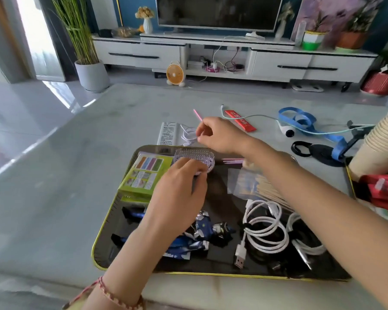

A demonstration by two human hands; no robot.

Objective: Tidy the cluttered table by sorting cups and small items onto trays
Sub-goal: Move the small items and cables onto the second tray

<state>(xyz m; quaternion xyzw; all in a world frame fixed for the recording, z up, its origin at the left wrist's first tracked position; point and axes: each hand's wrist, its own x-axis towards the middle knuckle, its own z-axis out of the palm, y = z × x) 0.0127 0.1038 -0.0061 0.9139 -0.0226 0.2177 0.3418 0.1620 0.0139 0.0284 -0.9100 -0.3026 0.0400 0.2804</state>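
Observation:
A black tray with a yellow rim [103,222] lies in front of me. On it are a green box [143,173], a lilac hairbrush [195,154], two pink sticks [232,161], a clear bag of wooden sticks [251,184], coiled white cables [264,227] and blue foil wrappers [202,229]. My left hand [177,193] grips the near edge of the hairbrush. My right hand [222,135] reaches past the tray's far rim and pinches the lower end of a pink stick [197,114], just above a loose white cable [187,133].
On the table beyond the tray lie a printed leaflet [167,133], a red packet [240,120], a blue strap [300,120] and a black loop [300,148]. A stack of paper cups [376,146] lies on its side at the right, above a red item [383,193].

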